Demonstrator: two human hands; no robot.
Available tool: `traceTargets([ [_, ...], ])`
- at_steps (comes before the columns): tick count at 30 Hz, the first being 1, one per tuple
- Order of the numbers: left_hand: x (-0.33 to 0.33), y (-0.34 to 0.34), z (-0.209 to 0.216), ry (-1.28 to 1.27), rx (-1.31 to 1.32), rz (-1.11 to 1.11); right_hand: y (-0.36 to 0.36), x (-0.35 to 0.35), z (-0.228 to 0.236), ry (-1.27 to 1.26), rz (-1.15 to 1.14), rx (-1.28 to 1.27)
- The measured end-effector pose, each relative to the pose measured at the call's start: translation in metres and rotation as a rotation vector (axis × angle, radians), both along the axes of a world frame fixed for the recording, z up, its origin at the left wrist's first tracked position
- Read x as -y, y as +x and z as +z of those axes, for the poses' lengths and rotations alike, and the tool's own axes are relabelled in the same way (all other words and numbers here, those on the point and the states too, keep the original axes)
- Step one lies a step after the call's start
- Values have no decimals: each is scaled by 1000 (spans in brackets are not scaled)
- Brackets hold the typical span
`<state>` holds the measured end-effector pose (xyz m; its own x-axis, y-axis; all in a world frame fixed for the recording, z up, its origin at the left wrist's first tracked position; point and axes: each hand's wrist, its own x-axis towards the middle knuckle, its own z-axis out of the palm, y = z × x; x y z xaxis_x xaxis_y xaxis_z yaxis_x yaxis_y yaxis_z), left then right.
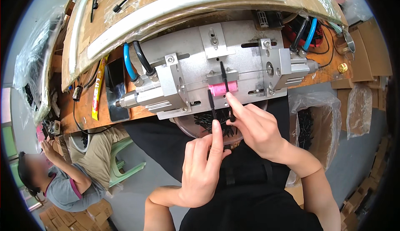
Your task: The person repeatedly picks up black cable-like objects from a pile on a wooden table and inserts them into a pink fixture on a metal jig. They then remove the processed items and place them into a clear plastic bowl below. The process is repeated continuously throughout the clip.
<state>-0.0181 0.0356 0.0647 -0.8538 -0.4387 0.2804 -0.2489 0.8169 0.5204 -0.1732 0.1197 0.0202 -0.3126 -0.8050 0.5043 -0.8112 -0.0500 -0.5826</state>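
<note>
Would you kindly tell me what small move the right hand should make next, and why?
Probably ease the thin black plastic stick further into the pink cylindrical holder on the grey metal fixture: the right hand pinches it upright there, while the left hand holds a second black stick ready.

At the left of the frame, a narrow yellow and red sachet-like packet (98, 88) lies lengthwise on the wooden bench (79, 106), and just to its right rests a dark, flat rectangular phone with a blank black screen (116, 88). Far left, a bulging clear plastic bag (35, 64) hangs by the bench edge. At the right, an open brown cardboard box lined with clear plastic film (316, 122) holds small black pieces, with flat brown cardboard sheets (373, 49) above it. Small brown cardboard cartons (71, 218) lie stacked on the floor at lower left, and more of the same (360, 202) at lower right.
</note>
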Motion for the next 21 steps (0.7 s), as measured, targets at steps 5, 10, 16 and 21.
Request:
traceTargets([
  [5, -3, 15, -7, 87, 33, -21, 2, 9, 2, 78, -39, -44],
  [10, 6, 23, -7, 180, 184, -107, -3, 4, 37, 243, -55, -62],
  [16, 79, -49, 43, -209, -112, -55, -100, 37, 101, -160, -275, -447],
  [21, 183, -150, 77, -397, -103, -78, -141, 119, 162, 292, -286, -632],
])
